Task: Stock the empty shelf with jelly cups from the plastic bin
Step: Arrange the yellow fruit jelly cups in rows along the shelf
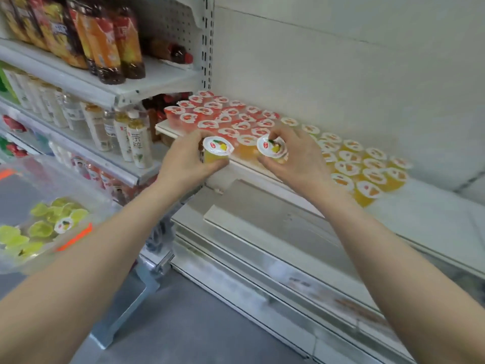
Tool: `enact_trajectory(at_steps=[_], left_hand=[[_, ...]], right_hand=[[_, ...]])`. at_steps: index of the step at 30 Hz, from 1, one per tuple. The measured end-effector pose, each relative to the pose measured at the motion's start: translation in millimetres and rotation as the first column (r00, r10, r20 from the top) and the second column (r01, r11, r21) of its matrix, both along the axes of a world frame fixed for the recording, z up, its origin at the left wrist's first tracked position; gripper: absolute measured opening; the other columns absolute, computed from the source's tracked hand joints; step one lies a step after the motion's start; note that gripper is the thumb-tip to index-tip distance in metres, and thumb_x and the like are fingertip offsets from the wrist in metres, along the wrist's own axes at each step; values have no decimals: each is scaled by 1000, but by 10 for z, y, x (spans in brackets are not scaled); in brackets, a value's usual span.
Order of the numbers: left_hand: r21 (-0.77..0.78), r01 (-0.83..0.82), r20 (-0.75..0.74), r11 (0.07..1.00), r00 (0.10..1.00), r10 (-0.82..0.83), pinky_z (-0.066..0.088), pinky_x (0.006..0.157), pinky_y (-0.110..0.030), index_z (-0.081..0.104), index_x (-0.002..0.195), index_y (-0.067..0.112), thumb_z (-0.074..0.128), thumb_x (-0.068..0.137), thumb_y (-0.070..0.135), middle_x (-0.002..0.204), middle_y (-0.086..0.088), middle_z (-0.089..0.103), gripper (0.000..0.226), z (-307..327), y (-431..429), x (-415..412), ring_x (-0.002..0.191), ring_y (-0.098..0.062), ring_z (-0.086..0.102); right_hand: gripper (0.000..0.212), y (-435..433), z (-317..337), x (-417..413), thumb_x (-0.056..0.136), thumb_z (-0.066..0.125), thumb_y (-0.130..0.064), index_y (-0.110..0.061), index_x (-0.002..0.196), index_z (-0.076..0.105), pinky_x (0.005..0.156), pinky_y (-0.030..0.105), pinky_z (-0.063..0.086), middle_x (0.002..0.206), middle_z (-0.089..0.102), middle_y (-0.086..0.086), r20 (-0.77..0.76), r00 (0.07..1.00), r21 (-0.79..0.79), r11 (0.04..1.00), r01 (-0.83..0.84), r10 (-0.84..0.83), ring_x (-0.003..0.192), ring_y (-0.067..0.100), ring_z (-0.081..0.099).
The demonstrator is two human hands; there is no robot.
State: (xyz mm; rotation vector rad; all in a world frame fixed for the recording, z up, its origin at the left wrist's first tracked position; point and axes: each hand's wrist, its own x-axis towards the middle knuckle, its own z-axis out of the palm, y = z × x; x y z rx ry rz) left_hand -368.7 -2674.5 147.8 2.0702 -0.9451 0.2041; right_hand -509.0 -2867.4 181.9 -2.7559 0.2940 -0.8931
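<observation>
Left cup (217,151): yellow jelly, white lid up; held at the shelf's front edge.
Right cup (271,148): same kind, lid tilted toward the camera; held just beside the left cup, over the same edge.
Left hand (189,158): fingers and thumb curled round the left cup's wall.
Right hand (296,156): fingertips pinch the right cup at its rim and wall.
Shelf (433,206): white; bare surface shows at its right end.
Red cups (223,114): packed block on the shelf's left part, lids up, right behind both held cups.
Orange cups (367,166): looser rows to the right of the red block, partly hidden by the right hand.
In the way: an orange cup in the front row sits between the two held cups, and the stocked rows stand directly behind them.
Bin (26,179): clear plastic, lower left, well apart from the shelf.
Green cups (42,229): yellow-green, lying loose in the bin, most upside down.
Bottles (105,43): drinks in rows on the neighbouring shelves at left.
Floor (196,324): grey, below both forearms.
</observation>
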Motion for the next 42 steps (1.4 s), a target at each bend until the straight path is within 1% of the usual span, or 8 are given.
enact_trajectory(at_steps=[7,10,12,19,22,34,38,42], left_hand=[[-137,140,-82,981,985,-152,42,76,-22,56,120,21,79,76,34,110,10,60,51,200,-1151,-949,91,-10,56],[-136,168,-74,976,981,-179,42,75,-15,56,120,21,80,74,33,110,7,59,53,190,-1483,-1244,89,-9,56],[-124,184,-74,975,978,-194,47,80,-21,56,122,19,80,74,34,113,3,60,56,176,-1643,-1400,92,-11,58],[-85,209,-76,974,974,-216,50,91,-34,53,126,20,79,74,34,118,6,60,60,109,-1910,-1678,102,-12,58],[-17,210,-25,977,977,-211,48,88,-29,55,124,22,79,74,37,117,9,60,58,107,-1940,-1698,104,-11,57],[179,198,239,964,941,-238,37,92,-30,63,117,23,70,71,63,113,3,59,61,130,-2152,-1868,109,-18,50],[230,211,307,950,911,-277,39,94,-34,63,113,26,61,70,72,111,5,59,63,123,-2363,-1996,110,-20,49],[302,194,415,933,855,-312,37,101,-44,66,111,25,57,66,76,113,0,59,68,66,-2609,-2173,112,-25,48]], right_hand=[[38,-980,180,-1250,78,74,-44,-24,106,58,78,30,42,106,60,-4,47,977,62,977,204,-207,96,16,57],[36,-1376,187,-1679,78,74,-42,-23,104,57,77,28,40,103,60,-2,58,957,94,956,279,-285,94,17,58],[35,-1602,150,-1896,79,74,-40,-22,104,57,76,26,35,103,61,-1,51,936,123,933,339,-347,94,18,57],[35,-2040,-284,-2172,77,73,-34,-22,104,55,77,33,42,102,62,1,-193,897,235,869,436,-398,94,25,58],[33,-2120,-434,-2126,78,73,-37,-25,101,54,76,32,40,101,61,-1,-257,890,260,860,440,-378,91,21,56],[31,-2346,-559,-1971,83,72,-36,-20,104,56,76,31,37,101,59,0,-181,931,255,900,355,-316,89,21,55],[33,-2408,-563,-2015,82,71,-36,-22,108,56,75,33,41,101,56,4,-233,924,126,933,338,-304,92,25,55],[35,-2535,-508,-2141,83,71,-34,-21,115,62,87,38,45,116,54,6,-250,937,-10,969,248,-243,104,27,51]])
